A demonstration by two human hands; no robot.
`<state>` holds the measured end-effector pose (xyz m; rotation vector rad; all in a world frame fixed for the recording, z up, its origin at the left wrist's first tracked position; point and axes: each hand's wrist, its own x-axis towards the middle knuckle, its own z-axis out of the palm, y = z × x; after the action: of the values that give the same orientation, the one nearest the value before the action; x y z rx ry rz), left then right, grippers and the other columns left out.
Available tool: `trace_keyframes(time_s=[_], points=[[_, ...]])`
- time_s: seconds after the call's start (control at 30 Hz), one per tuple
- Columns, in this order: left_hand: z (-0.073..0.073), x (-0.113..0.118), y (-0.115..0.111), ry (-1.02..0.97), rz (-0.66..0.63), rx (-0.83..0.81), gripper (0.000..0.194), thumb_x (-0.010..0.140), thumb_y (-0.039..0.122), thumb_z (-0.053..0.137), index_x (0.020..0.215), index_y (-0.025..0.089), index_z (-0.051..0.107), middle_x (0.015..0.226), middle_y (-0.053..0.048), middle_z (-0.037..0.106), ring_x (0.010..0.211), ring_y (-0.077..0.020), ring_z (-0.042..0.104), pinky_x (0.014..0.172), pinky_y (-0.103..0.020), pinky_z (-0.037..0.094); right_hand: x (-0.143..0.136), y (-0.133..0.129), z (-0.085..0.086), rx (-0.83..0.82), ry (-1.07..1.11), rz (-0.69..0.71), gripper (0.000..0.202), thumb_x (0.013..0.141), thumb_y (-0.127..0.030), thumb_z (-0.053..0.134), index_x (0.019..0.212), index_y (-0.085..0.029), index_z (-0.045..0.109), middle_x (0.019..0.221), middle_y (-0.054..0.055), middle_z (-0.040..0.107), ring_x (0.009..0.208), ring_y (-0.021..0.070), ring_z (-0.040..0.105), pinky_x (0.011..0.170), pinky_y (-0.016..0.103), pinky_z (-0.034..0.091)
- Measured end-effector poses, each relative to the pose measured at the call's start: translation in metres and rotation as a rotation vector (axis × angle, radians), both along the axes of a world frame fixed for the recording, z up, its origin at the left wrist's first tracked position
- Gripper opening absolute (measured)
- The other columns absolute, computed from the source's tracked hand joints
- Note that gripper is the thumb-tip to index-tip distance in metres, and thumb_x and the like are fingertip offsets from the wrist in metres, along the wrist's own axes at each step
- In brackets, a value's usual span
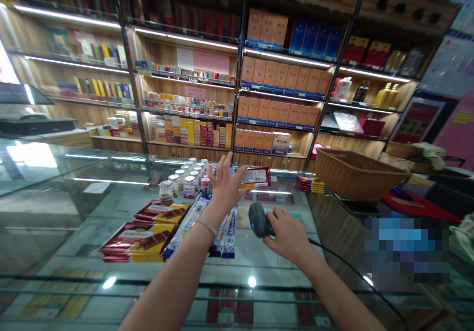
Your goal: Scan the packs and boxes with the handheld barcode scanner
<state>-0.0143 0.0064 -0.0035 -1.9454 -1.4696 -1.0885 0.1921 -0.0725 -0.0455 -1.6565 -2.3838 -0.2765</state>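
plainly, left hand [226,185] holds packet [259,176]; right hand [288,234], scanner [259,220].

the wrapper [256,176] looks glossy, the scanner [259,220] plastic, the counter [272,262] smooth glass, the basket [342,179] rough wicker.

Stacked chocolate bars [148,232] lie on the left of a counter [274,262], with packets [188,222] just to their right and a cluster of jars [190,186] behind, while a person's left hand [227,185] holds a single bar [259,177] above the surface. To its right and nearer the camera, the right hand [287,232] grips a scanner [258,221]. Farther right sits a basket [355,183], a smaller stack [309,184] to its left, before shelves [151,47] lined with boxes [271,76].
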Motion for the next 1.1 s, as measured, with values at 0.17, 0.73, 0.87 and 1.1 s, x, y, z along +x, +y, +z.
trace_keyframes(time_s=[0.17,0.73,0.87,1.1], points=[[0.002,0.0,-0.003,-0.007,-0.004,-0.018,0.061,0.074,0.043,0.086,0.13,0.033,0.066,0.171,-0.016,0.023,0.156,-0.0414,0.025,0.123,-0.07,0.007,0.002,0.001,-0.002,0.042,0.013,0.038,0.034,0.082,-0.038,0.065,0.112,-0.021,0.065,0.142,0.014,0.058,0.133,0.0352,0.048,0.104,0.05,0.043],[0.003,0.0,-0.001,-0.017,-0.012,-0.019,0.07,0.066,0.04,0.092,0.131,0.033,0.066,0.17,-0.017,0.027,0.156,-0.0423,0.024,0.122,-0.07,0.007,0.024,0.007,0.011,-0.114,0.011,0.148,0.077,0.081,-0.058,0.068,0.145,-0.018,0.052,0.172,0.018,0.017,0.16,0.0363,0.007,0.124,0.068,0.005],[0.002,0.0,-0.001,-0.012,-0.004,-0.014,0.067,0.069,0.042,0.09,0.131,0.034,0.066,0.169,-0.016,0.028,0.155,-0.0416,0.026,0.122,-0.07,0.007,0.045,0.023,0.037,-0.135,0.024,0.055,0.09,0.086,-0.07,0.06,0.16,-0.026,0.035,0.172,0.015,0.018,0.16,0.0357,0.008,0.124,0.069,0.004],[0.0,0.002,-0.002,0.037,0.003,-0.017,0.073,0.065,0.042,0.093,0.132,0.034,0.065,0.17,-0.016,0.026,0.155,-0.0419,0.025,0.124,-0.068,0.006,0.045,0.076,0.056,0.307,0.055,-0.046,0.086,0.086,-0.059,0.068,0.159,-0.029,0.034,0.172,0.014,0.018,0.159,0.038,0.008,0.121,0.072,0.0]])
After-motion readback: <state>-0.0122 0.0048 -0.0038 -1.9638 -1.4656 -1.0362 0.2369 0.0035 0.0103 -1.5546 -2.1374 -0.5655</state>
